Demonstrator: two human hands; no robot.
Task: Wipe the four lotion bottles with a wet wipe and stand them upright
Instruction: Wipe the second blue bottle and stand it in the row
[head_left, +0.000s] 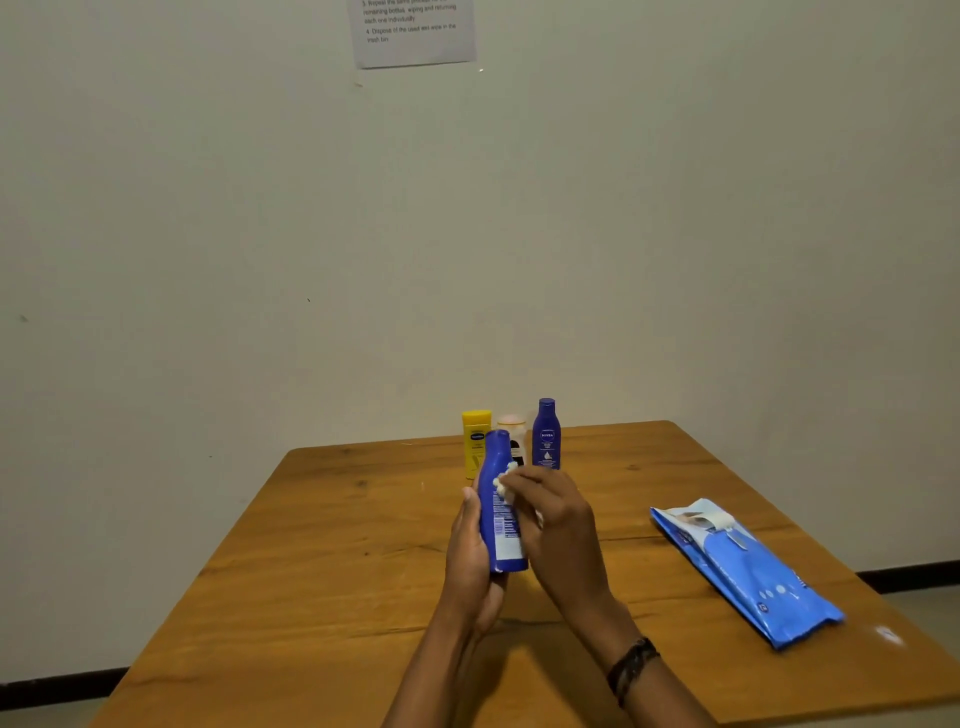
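My left hand (470, 545) grips a blue lotion bottle (497, 499) above the wooden table (322, 571), cap end pointing away, its barcode label facing me. My right hand (553, 519) pinches a crumpled white wet wipe (504, 480) against the bottle's upper side. Behind it, three bottles stand upright near the table's far edge: a yellow one (475, 431), a pale one (513, 428) partly hidden by the held bottle, and a second blue one (546, 435).
A blue pack of wet wipes (748, 571) lies on the table's right side with its flap lifted. A plain wall stands right behind the table, with a printed instruction sheet (413, 31) taped high up. My right wrist wears a dark bracelet (631, 667).
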